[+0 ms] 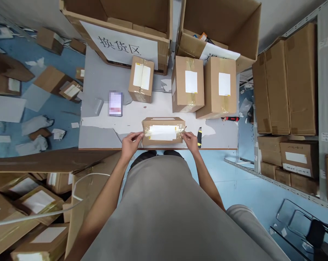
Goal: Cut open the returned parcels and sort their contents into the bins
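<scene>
A small taped box (pixel 163 137) lies at the near edge of the bench (pixel 158 108), near its middle, with a white label on its upper face. The left hand (pixel 130 144) has its grip closed at the box's left end, and the right hand (pixel 191 141) likewise at its right end; whether tape or cardboard is between the fingertips, I cannot tell. A yellow-and-black cutter (pixel 199 137) lies just right of the right hand. Farther back, a labelled carton (pixel 141 79) stands left of two larger ones (pixel 190 87) (pixel 221 87), and a phone (pixel 115 103) with a blurred screen lies toward the left. A red-and-black tool (pixel 231 119) rests near the right edge.
</scene>
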The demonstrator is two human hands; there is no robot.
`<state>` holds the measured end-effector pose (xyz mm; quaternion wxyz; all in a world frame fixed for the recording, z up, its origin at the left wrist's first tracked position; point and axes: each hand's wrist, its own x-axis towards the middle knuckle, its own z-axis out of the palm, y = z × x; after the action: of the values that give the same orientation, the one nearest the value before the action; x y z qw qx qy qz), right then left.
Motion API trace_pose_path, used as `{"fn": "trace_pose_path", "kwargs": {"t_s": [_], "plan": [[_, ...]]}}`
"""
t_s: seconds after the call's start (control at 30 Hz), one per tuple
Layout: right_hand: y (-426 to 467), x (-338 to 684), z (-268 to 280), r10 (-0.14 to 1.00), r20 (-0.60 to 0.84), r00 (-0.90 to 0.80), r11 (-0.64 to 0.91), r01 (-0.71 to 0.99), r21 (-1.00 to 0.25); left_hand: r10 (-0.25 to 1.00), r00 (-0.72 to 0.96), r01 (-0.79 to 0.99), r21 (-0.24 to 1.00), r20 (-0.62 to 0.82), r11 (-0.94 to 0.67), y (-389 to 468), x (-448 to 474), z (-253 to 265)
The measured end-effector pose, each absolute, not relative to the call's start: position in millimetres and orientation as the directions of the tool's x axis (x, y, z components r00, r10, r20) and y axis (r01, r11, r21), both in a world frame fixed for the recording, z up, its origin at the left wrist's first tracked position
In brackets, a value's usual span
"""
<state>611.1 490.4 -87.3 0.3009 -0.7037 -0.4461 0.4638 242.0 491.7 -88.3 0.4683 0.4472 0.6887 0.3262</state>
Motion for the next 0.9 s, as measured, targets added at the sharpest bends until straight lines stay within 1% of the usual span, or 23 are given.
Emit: {"fn": "trace_pose_path", "kwargs": {"t_s": [0.03,0.1,0.23,0.33,0.53,0.63,0.73,0.8,0.9], "plan": [[496.9,612.8,-85.2,0.911,-0.378,0.165,-0.413,0.375,-0.830,0.926,-0.168,0.329,0.866,-0.338,0.376,497.2,242.2,-86.0],[504.9,613.4,-84.1,0.902,-0.405,0.151,-0.430,0.403,-0.808,0.914,-0.192,0.346,0.847,-0.356,0.403,506.0,242.5,-86.4],[500.3,612.8,-92.0,0.883,-0.450,0.129,-0.462,0.399,-0.792,0.874,-0.240,0.280,0.832,-0.422,0.478,508.3,239.2,-102.0],[488.3,616.3,-100.4,0.857,-0.489,0.161,-0.508,0.419,-0.753,0.854,-0.239,0.247,0.822,-0.462,0.514,498.7,235.3,-116.1],[473.5,614.3,-112.3,0.803,-0.571,0.170,-0.580,0.441,-0.685,0.822,-0.208,0.266,0.777,-0.531,0.570,479.0,239.3,-131.1],[474.0,606.7,-113.2,0.802,-0.588,0.102,-0.574,0.407,-0.711,0.829,-0.174,0.273,0.782,-0.532,0.560,477.3,242.3,-130.8],[477.3,603.0,-108.8,0.826,-0.563,0.023,-0.532,0.360,-0.766,0.845,-0.144,0.277,0.799,-0.515,0.534,480.2,241.7,-125.4],[480.8,604.2,-103.5,0.831,-0.556,0.026,-0.528,0.349,-0.774,0.857,-0.130,0.271,0.813,-0.499,0.515,483.6,239.7,-119.3],[488.5,608.0,-94.5,0.840,-0.537,0.075,-0.530,0.324,-0.784,0.879,-0.123,0.233,0.847,-0.461,0.477,491.4,236.0,-109.3]]}}
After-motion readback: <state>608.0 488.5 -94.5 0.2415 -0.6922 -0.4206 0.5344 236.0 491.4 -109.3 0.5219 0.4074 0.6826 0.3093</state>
